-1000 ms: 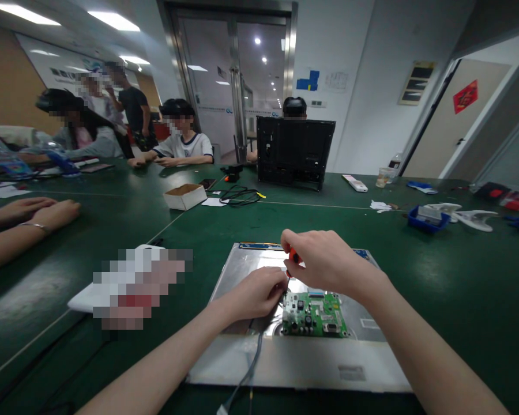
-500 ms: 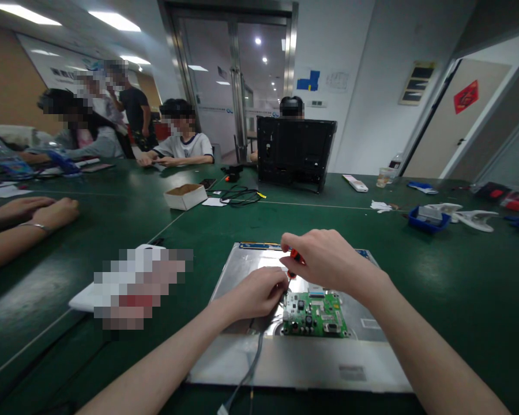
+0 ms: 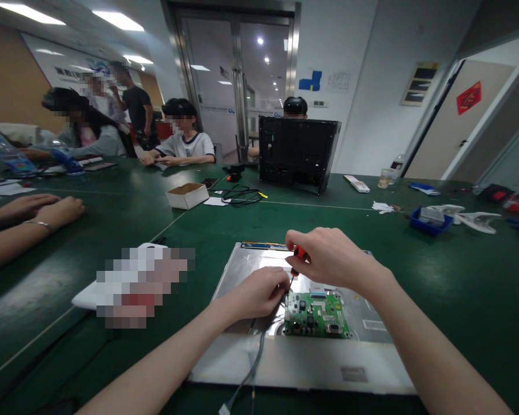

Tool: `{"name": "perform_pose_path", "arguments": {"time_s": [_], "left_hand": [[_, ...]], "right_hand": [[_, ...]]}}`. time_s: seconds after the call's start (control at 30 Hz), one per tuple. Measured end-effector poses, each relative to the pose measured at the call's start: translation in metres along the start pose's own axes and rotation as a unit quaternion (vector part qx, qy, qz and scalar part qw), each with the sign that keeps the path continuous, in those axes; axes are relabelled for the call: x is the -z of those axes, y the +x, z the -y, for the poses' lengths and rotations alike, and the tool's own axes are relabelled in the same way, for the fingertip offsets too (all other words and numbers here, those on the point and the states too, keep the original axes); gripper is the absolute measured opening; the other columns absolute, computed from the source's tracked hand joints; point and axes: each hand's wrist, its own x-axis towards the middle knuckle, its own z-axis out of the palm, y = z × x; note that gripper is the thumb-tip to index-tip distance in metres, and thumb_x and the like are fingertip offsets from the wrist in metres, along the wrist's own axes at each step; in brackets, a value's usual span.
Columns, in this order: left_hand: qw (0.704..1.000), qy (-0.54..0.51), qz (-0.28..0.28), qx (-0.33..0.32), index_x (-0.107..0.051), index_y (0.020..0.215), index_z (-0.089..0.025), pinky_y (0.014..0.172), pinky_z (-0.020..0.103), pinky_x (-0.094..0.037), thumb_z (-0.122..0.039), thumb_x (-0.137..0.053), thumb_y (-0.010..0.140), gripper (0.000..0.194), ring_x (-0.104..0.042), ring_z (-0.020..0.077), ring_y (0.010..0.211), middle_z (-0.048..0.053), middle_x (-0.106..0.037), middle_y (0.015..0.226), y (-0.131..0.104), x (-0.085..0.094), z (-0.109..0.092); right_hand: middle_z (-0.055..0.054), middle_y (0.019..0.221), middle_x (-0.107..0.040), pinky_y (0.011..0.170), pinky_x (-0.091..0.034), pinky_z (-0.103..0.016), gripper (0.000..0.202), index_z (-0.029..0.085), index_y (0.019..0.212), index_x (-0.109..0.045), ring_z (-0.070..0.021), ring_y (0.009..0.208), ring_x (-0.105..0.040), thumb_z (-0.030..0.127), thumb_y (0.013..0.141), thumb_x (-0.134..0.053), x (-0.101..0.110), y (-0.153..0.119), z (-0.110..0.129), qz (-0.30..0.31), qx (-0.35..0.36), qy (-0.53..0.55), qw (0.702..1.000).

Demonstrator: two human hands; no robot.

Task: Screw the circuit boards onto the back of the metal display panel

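A silver display panel point(image 3: 320, 360) lies flat before me, with a green circuit board point(image 3: 315, 314) on its back. My right hand point(image 3: 328, 253) is closed around the red and black handle of a screwdriver point(image 3: 300, 253), whose thin shaft points down at the board's upper left corner. Close beside the tip, my left hand point(image 3: 262, 291) rests on the panel with its fingers curled together. Whatever those fingers pinch is hidden. From under the left hand a grey cable point(image 3: 257, 360) runs toward the near edge of the panel.
Another person's hands point(image 3: 54, 213) rest on the table at left, near a white object point(image 3: 86, 297) partly blurred out. Farther back are a small white box point(image 3: 187, 196), a black cable point(image 3: 244, 196) and a black monitor housing point(image 3: 298, 153). A blue tray point(image 3: 430, 222) stands at right.
My right hand and the screwdriver handle have shifted slightly, with more of the handle and shaft showing. My left hand stays at the same spot on the panel.
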Motion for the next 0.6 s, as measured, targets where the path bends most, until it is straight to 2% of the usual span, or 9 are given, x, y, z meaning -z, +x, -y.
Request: {"name": "perform_pose_path", "arguments": {"time_s": [0.13,0.23,0.3,0.37,0.47,0.6], "left_hand": [[1.0,-0.012,0.006,0.006,-0.06,0.089,-0.018,0.073,0.03,-0.045,-0.009,-0.049,0.086,0.014,-0.06,0.0206,0.081,0.006,-0.067,0.089,0.0014,-0.0035,0.0035],[1.0,-0.007,0.004,0.009,-0.059,0.085,-0.018,0.068,0.029,-0.044,-0.01,-0.049,0.087,0.013,-0.059,0.0199,0.076,0.006,-0.066,0.085,0.0013,-0.0035,0.002],[1.0,0.003,0.004,0.015,-0.058,0.081,-0.018,0.064,0.029,-0.042,-0.011,-0.049,0.087,0.013,-0.057,0.0189,0.071,0.005,-0.065,0.08,0.0008,-0.0025,-0.0001],[1.0,0.014,0.004,0.019,-0.057,0.08,-0.018,0.063,0.029,-0.041,-0.012,-0.048,0.087,0.013,-0.056,0.0187,0.069,0.005,-0.064,0.078,0.0005,-0.0018,-0.0015],[1.0,0.013,0.005,0.015,-0.059,0.083,-0.018,0.068,0.031,-0.043,-0.011,-0.048,0.087,0.013,-0.057,0.0205,0.075,0.006,-0.065,0.083,0.0011,-0.0017,-0.0013],[1.0,-0.008,0.015,0.012,-0.061,0.09,-0.018,0.074,0.032,-0.046,-0.013,-0.047,0.091,0.015,-0.06,0.0225,0.084,0.008,-0.066,0.092,0.0026,-0.0021,-0.0004]], "right_hand": [[-0.002,0.089,-0.073,0.055,-0.024,-0.027,0.018,0.021,0.103,-0.059,-0.0145,0.071,-0.062,0.02,0.085,-0.062,0.0041,-0.0039,0.0028,0.013,0.039,0.031,0.999],[-0.002,0.089,-0.074,0.056,-0.024,-0.027,0.014,0.023,0.102,-0.06,-0.0159,0.072,-0.064,0.03,0.091,-0.064,0.0052,-0.0041,0.0042,0.014,0.04,0.026,0.999],[-0.002,0.08,-0.072,0.055,-0.021,-0.028,0.018,0.024,0.098,-0.062,-0.0168,0.068,-0.063,0.041,0.095,-0.062,0.0041,-0.0026,0.0047,0.009,0.019,0.002,1.0],[-0.002,0.072,-0.069,0.054,-0.018,-0.029,0.02,0.024,0.095,-0.063,-0.0167,0.064,-0.061,0.043,0.097,-0.058,0.0024,-0.0009,0.0049,0.004,0.004,-0.019,1.0],[-0.001,0.074,-0.069,0.053,-0.018,-0.028,0.009,0.023,0.098,-0.061,-0.0148,0.063,-0.058,0.03,0.095,-0.056,0.0011,-0.0005,0.0057,0.004,0.011,-0.007,1.0],[-0.001,0.084,-0.072,0.053,-0.021,-0.027,0.015,0.02,0.099,-0.058,-0.0133,0.066,-0.058,0.019,0.084,-0.062,0.0025,-0.0031,0.0071,0.005,0.036,0.031,0.999]]}}
